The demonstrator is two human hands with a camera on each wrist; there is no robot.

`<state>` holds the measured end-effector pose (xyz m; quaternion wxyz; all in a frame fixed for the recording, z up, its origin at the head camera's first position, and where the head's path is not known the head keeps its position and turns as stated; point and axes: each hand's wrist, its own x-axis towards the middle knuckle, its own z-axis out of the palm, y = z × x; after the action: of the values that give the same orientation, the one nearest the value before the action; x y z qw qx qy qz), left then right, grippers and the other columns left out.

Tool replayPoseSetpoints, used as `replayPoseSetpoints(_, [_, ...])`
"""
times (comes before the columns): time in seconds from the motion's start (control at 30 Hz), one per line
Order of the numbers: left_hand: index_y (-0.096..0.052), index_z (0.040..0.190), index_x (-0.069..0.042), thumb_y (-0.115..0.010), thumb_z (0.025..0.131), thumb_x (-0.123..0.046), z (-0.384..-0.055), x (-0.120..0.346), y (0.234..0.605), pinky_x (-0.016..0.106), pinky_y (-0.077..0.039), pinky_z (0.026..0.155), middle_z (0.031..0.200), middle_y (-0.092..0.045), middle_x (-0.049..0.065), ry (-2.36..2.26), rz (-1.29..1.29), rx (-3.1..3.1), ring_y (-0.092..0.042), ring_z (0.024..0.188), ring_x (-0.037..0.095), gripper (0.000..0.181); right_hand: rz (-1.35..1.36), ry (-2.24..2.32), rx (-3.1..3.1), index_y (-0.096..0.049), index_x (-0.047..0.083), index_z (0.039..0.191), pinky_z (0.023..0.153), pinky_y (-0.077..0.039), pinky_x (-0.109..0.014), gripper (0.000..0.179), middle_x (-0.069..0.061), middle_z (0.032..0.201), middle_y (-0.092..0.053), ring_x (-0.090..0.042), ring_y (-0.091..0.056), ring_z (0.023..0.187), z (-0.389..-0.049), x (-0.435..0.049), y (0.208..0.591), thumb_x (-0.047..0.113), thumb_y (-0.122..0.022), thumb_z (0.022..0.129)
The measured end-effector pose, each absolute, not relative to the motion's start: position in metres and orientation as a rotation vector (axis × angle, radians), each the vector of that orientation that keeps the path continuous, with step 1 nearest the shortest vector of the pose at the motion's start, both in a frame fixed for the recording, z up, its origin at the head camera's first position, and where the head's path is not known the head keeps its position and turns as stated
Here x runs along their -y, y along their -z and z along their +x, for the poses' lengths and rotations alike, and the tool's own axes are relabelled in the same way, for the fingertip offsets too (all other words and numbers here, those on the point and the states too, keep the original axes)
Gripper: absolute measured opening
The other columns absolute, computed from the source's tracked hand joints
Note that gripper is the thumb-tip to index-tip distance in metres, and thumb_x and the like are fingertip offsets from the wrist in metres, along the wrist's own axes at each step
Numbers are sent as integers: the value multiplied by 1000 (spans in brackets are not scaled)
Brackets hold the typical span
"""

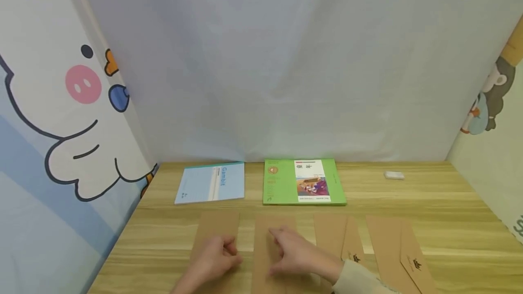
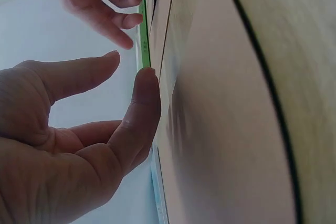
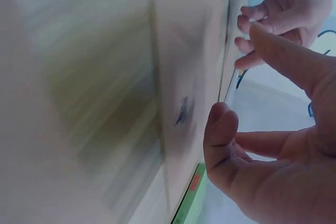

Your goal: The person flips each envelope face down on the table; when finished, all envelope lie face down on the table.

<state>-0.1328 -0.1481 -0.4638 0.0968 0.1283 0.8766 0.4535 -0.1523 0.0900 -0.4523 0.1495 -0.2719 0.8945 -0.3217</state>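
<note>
A row of kraft-paper envelopes lies on the wooden table. My left hand point(image 1: 214, 260) is over the leftmost envelope point(image 1: 216, 223), and the left wrist view shows its thumb and index finger apart with nothing between them. Over the second envelope point(image 1: 263, 248) is my right hand point(image 1: 292, 251); its thumb stands away from its bent fingers, with no object in the gap. Whether either hand touches the paper, I cannot tell. Farther right lie a third envelope point(image 1: 328, 237) and a fourth envelope point(image 1: 386, 248), each with a slanted flap and a dark crown print.
Behind the envelopes lie a light-blue notebook point(image 1: 208, 183) and a green book point(image 1: 282, 183) with a picture on its cover. A small white block point(image 1: 394, 175) sits at the back right of the table point(image 1: 441, 203). A pale curtain point(image 1: 278, 67) hangs behind the table.
</note>
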Motion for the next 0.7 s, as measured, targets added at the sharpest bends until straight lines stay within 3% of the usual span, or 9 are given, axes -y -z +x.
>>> replayPoseSetpoints(0.13, [-62, 87, 5, -76, 77, -3, -132, 145, 465, 23, -45, 53, 74, -58, -1, -1367, 386, -2558, -54, 61, 9, 19, -731, 963, -2547, -40, -14, 135, 64, -44, -24, 94, -4, 96, -47, -8, -46, 72, -154, -102, 454, 29, -88, 66])
replayPoseSetpoints(0.27, [-58, 109, 18, -75, 78, -3, -132, 142, 465, 22, -47, 58, 77, -58, -1, -1367, 386, -2522, -55, 66, 10, 41, -703, 962, -2546, -52, -11, 118, 62, -45, -28, 73, -7, 92, -48, -12, -47, 71, -156, -110, 452, 25, -88, 66])
replayPoseSetpoints(0.37, [-54, 114, 22, -75, 78, -3, -132, 139, 466, 22, -47, 58, 79, -58, 0, -1372, 376, -2498, -55, 67, 10, 48, -662, 935, -2575, -54, -4, 102, 61, -45, -32, 60, -8, 89, -48, -17, -47, 71, -156, -115, 450, 23, -89, 62])
replayPoseSetpoints(0.53, [-60, 105, 17, -74, 77, 0, -131, 133, 469, 22, -45, 54, 75, -55, -1, -1384, 410, -2487, -53, 62, 8, 36, -603, 816, -2629, -55, 0, 96, 63, -45, -35, 58, -7, 85, -49, -19, -46, 72, -154, -121, 445, 25, -90, 58])
replayPoseSetpoints(0.7, [-61, 81, 2, -74, 77, -1, -129, 127, 469, 22, -42, 51, 70, -52, -3, -1367, 463, -2505, -50, 57, 5, 14, -563, 762, -2647, -55, 2, 95, 68, -48, -38, 57, -7, 86, -51, -21, -48, 76, -151, -125, 445, 20, -90, 55])
